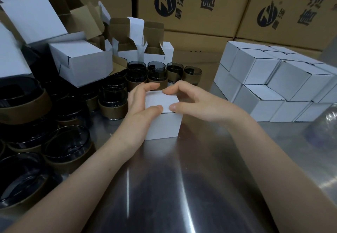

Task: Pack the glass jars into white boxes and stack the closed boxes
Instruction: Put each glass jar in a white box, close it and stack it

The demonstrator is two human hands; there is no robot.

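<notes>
Two hands on closed white box (162, 121), left hand (140, 103) and right hand (197, 103) grip pinching lid edges

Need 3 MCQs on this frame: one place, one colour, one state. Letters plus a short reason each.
1. Where does the stack of closed white boxes stand relative to the box in hand?
A. on the person's right
B. on the person's left
C. on top of it

2. What colour are the sleeves around the glass jars?
A. red
B. brown
C. bright green

3. What state is the box in hand in?
A. lying flat and unfolded
B. open with flaps standing up
C. top closed, both hands on it

Key: 1 A, the stack sits on the steel table beyond the right hand. 2 B, each dark jar wears a brown band. 3 C, the lid lies flat, with fingers of the left hand and of the right hand resting on its top.
</notes>
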